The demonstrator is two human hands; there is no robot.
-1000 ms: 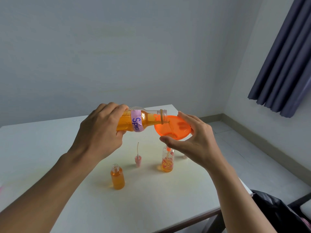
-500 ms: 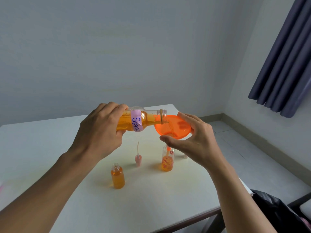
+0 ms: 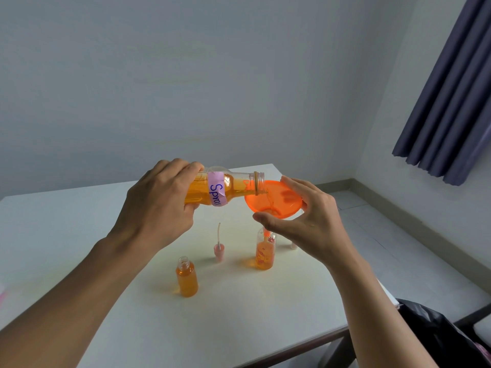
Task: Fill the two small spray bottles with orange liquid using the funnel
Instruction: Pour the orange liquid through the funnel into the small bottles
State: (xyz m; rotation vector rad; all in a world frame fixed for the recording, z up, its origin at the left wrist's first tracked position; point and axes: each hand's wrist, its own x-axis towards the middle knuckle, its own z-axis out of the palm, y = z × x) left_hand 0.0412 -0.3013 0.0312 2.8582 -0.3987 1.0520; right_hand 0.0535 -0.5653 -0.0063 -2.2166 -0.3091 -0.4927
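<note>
My left hand point(image 3: 159, 203) grips a clear bottle of orange liquid point(image 3: 225, 191) with a purple label, tipped on its side. Its mouth hangs over an orange funnel point(image 3: 276, 199), and a thin stream runs into the bowl. My right hand point(image 3: 305, 219) holds the funnel by its rim. The funnel's spout sits in the neck of a small patterned spray bottle point(image 3: 264, 252), which is more than half full of orange liquid. A second small bottle point(image 3: 186, 278), uncapped and nearly full, stands nearer on the left.
A pink spray cap with its tube point(image 3: 219, 249) stands on the white table point(image 3: 79, 221) between the two small bottles. Another small cap point(image 3: 292, 245) peeks out behind my right hand. A black bag point(image 3: 438, 338) lies off the table's right front corner.
The orange liquid in the patterned bottle has risen. Both hands hold nearly the same pose while the pour goes on.
</note>
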